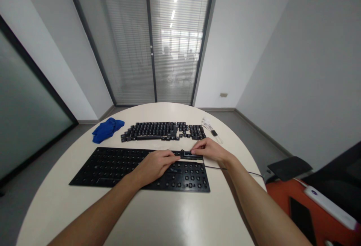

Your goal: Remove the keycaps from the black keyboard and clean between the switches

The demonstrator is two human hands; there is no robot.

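A black keyboard base (118, 165) with its keycaps off lies on the round table, bare switch posts showing. My left hand (158, 165) rests over its middle, fingers closed on the near end of a slim pale stick (191, 160) that is thicker at its right end. Pinched at the base's upper right corner, my right hand (210, 149) has its fingertips at a small dark rectangular panel (187, 154) with a light outline. What sits between those fingertips is too small to make out. Behind the base, loose black keycaps (155, 130) are laid out in keyboard order.
A crumpled blue cloth (107, 129) lies at the table's back left. White strands with a small black piece (214, 133) are at the back right. A black cable (251, 172) runs off the right edge. An orange chair (282, 197) holds a white power strip (329, 206).
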